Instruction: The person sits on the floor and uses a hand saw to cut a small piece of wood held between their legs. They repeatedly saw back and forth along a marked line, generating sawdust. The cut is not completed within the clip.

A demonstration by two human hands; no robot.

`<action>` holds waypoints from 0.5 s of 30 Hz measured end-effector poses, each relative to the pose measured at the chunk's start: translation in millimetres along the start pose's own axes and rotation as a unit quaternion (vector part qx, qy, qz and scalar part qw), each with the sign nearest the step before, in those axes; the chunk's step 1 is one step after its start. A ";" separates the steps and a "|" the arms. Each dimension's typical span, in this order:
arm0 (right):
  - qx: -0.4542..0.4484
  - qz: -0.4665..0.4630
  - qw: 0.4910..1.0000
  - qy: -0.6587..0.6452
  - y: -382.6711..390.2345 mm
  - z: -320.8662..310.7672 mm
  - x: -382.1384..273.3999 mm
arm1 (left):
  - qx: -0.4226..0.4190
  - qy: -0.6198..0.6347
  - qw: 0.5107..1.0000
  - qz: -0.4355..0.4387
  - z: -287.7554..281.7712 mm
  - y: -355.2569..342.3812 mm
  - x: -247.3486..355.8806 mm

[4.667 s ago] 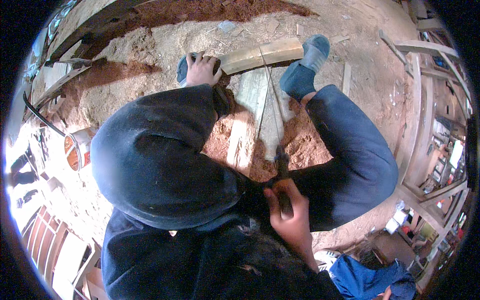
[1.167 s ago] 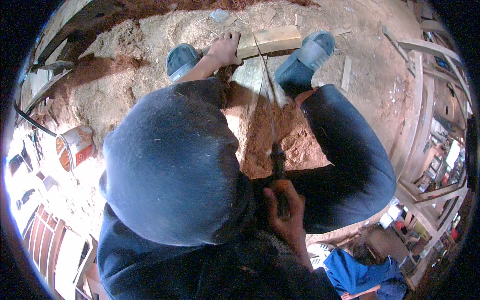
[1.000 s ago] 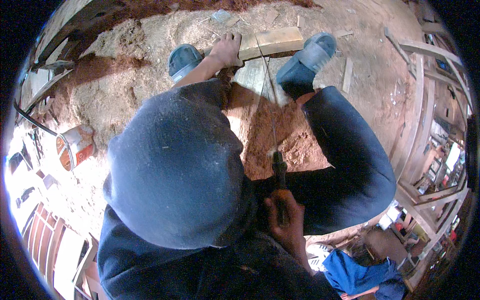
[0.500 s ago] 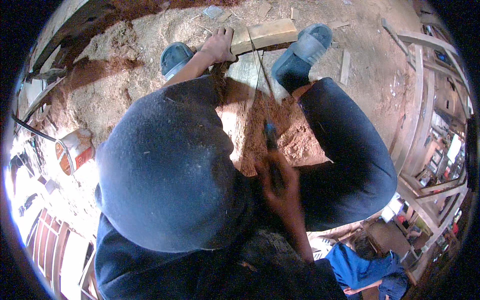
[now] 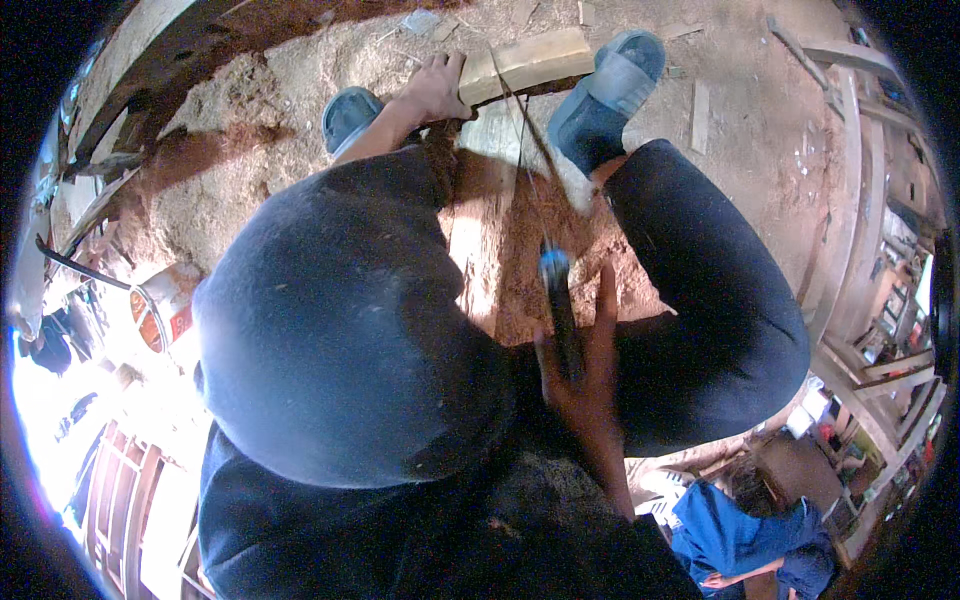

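Note:
A pale wooden block lies crosswise at the far side, between my two sandalled feet. My left hand is closed over its left end, fingers on top. A saw with a long thin blade and a dark, blue-tipped handle runs from near my lap to the block, its far end crossing the block's face. My right hand has the handle in its palm, with the forefinger stretched along it and the thumb on the other side. Below the block, a worn plank reaches toward me, partly in shadow.
Sawdust and wood scraps cover the ground. A round container stands at the left. Wooden frames line the right side. Behind me at the lower right sits another person in blue.
My right hand and the saw handle have shifted slightly toward me and to the right, and the forefinger shows straighter. My left hand stays on the block. The whole view has shifted a little.

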State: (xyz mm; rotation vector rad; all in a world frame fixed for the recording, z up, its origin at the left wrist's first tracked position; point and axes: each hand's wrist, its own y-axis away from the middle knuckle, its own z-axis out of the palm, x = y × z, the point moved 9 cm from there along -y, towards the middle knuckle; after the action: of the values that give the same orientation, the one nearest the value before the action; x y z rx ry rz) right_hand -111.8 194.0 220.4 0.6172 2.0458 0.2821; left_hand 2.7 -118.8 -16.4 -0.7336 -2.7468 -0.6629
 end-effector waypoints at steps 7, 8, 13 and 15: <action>-0.019 -0.056 0.997 0.053 3.0 8.3 6.0 | 0.019 -0.005 1.000 0.021 -2.3 -6.9 -3.4; -0.017 -0.075 0.995 0.060 4.4 6.7 2.6 | 0.032 -0.008 0.999 0.036 -4.1 -7.6 -3.0; -0.055 -0.067 0.994 0.062 13.6 1.0 0.0 | -0.012 0.018 0.996 0.088 9.8 -15.0 -6.2; -0.064 0.008 0.998 0.022 11.4 -0.1 11.4 | -0.060 0.084 0.989 0.104 19.5 -21.2 -7.8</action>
State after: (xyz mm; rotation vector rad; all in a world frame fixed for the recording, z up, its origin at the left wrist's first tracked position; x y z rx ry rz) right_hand -113.2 209.7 217.0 0.5538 2.0473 0.4354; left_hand -3.5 -129.1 -43.7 -0.9299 -2.4537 -0.8089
